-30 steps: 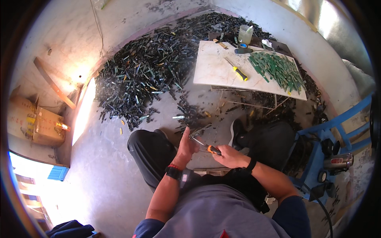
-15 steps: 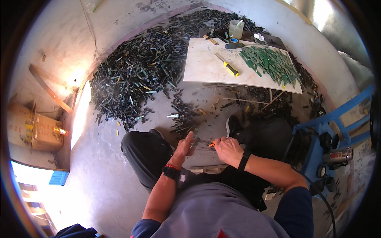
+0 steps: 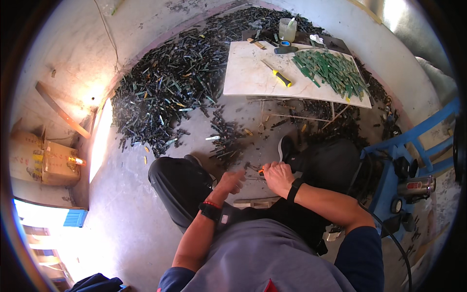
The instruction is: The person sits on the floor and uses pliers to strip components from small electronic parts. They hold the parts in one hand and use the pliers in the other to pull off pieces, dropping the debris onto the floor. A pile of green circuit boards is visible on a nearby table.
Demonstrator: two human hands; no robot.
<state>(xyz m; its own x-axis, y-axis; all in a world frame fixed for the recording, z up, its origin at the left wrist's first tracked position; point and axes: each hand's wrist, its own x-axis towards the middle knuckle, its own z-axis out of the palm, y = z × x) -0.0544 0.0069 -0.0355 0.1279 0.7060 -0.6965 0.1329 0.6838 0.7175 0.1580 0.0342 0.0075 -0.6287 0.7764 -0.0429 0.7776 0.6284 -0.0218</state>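
My right hand (image 3: 278,178) is closed around a hand tool with an orange-and-black handle (image 3: 261,172). Its working end is too small to make out. Just left of it, my left hand (image 3: 230,182) has its fingers curled in. A small dark shape shows by the left fingertips, and I cannot tell what it is or whether the fingers grip it. Both hands are low between my bent knees. Beyond them, on the floor, lies a small heap of dark narrow strips (image 3: 226,141), with a few brownish-yellow bits beside it.
A large pile of dark strips (image 3: 170,82) spreads along the wall. The low white-topped table (image 3: 243,82) carries green strips (image 3: 333,70), a yellow-and-black screwdriver (image 3: 282,79), a tape roll (image 3: 285,44) and a cup (image 3: 287,30). At right, a blue chair (image 3: 384,194) holds a metal flask (image 3: 417,187).
My left hand has turned and its fingers have curled in from a more open pose. My right hand stays closed on the orange-and-black tool. The view has shifted slightly.
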